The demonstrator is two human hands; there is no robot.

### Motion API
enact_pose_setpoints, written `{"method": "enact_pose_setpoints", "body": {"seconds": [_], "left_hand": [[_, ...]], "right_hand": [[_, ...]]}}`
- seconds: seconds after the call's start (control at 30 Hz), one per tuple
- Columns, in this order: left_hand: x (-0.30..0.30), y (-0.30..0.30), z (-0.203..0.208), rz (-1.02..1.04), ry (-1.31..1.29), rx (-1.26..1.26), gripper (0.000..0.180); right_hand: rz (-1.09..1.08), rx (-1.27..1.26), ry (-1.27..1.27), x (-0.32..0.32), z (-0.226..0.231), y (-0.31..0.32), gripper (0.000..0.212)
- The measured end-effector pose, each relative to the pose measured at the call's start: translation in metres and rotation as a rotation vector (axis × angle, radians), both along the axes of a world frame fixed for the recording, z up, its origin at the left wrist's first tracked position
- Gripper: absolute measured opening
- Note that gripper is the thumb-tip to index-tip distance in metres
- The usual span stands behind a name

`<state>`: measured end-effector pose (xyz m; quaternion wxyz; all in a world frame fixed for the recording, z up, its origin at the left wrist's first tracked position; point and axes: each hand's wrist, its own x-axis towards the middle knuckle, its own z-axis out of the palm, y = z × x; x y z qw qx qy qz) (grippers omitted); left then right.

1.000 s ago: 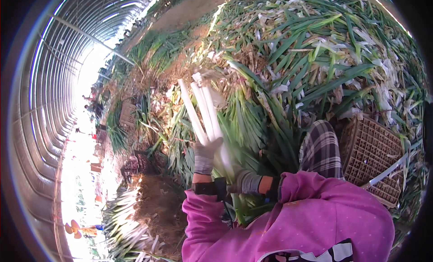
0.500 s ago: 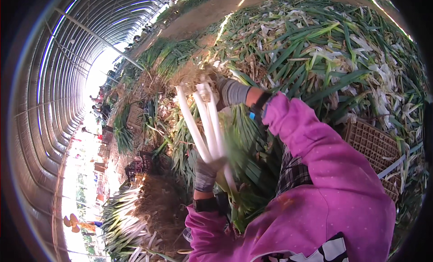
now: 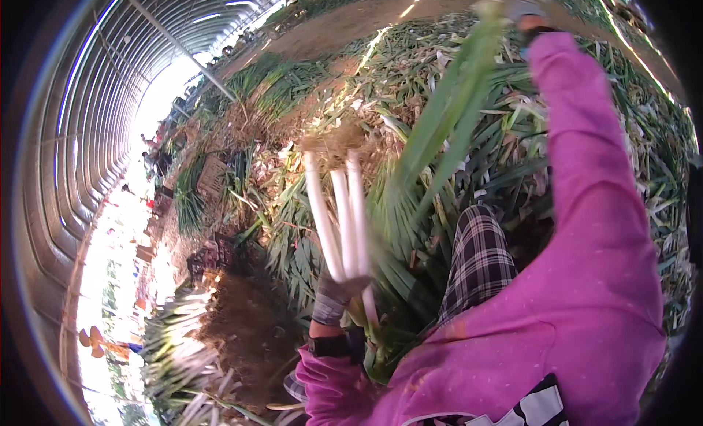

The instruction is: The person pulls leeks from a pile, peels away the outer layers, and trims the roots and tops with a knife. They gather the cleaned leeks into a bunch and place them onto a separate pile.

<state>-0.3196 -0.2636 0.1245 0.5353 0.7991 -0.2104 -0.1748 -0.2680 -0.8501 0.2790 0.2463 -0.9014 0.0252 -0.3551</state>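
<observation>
My left hand (image 3: pixel 338 288), in a grey glove, is closed around a few leeks (image 3: pixel 343 217). Their white stems stand upright with brown bushy roots (image 3: pixel 335 145) at the top, and the green ends go down below the fist. At the upper right my right hand (image 3: pixel 526 8), also gloved, is stretched far out and smeared by motion. Long green leek leaves (image 3: pixel 455 111) trail down from it, well apart from the held stems. More leek leaves (image 3: pixel 395 228) lie just right of the bunch.
At the lower left lies a stack of leeks (image 3: pixel 183 320), roots (image 3: pixel 249 338) turned inward. A dark crate (image 3: pixel 209 257) sits behind it. Heaped leaves and peelings (image 3: pixel 512 82) cover the right side. My plaid-covered knee (image 3: pixel 480 254) is right of the bunch.
My right hand has swung from beside the roots up to the far right, drawing long green leaves with it. The left hand keeps its hold on the leeks almost in place.
</observation>
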Motion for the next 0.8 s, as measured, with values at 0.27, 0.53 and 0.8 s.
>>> {"method": "enact_pose_setpoints", "body": {"seconds": [0.27,0.53,0.8], "left_hand": [[0.037,-0.005,-0.046,-0.018,0.602,-0.476,0.04],[0.06,0.01,0.061,-0.028,-0.335,-0.118,0.039],[-0.01,0.072,0.263,0.417,-0.591,-0.259,0.035]], "right_hand": [[-0.088,-0.22,0.4,-0.013,-0.105,0.225,0.078],[1.156,0.757,0.257,-0.03,-0.073,0.446,0.061],[1.192,0.384,-0.212,-0.06,-0.044,0.472,0.057]]}}
